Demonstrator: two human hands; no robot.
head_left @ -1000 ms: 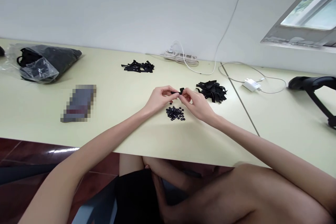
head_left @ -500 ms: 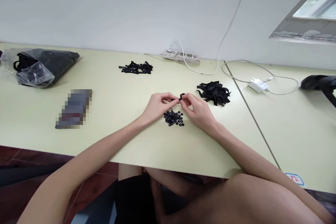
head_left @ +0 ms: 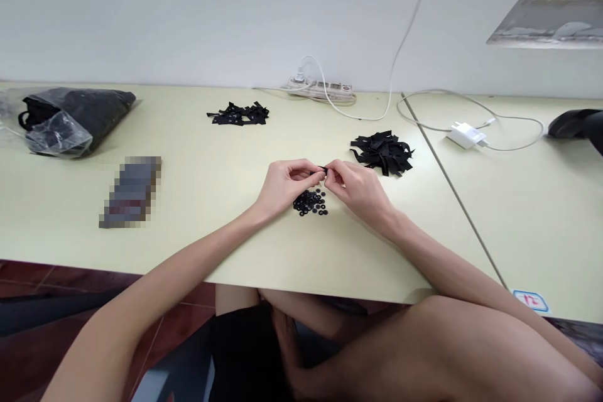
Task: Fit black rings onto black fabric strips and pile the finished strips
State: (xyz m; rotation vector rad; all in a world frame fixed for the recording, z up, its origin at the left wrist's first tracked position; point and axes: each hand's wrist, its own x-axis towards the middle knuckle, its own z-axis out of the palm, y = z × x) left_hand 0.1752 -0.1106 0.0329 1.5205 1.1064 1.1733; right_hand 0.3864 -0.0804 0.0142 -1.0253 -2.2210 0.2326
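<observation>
Black fabric piece (head_left: 323, 170) sits right between the fingertips, with the left hand (head_left: 285, 187) and right hand (head_left: 362, 193) both pinching it thumb-to-finger, tho it's mostly covered so I can't really tell how it's folded. Pile of little black discs (head_left: 308, 202) is just on the near side of those fingers, and a heap of black strips (head_left: 384, 153) lies off to their right.

Tbl (head_left: 330, 257) holds chgr (head_left: 465, 135), bag (head_left: 61, 138), blk discs (head_left: 308, 202), strips (head_left: 384, 154).
</observation>
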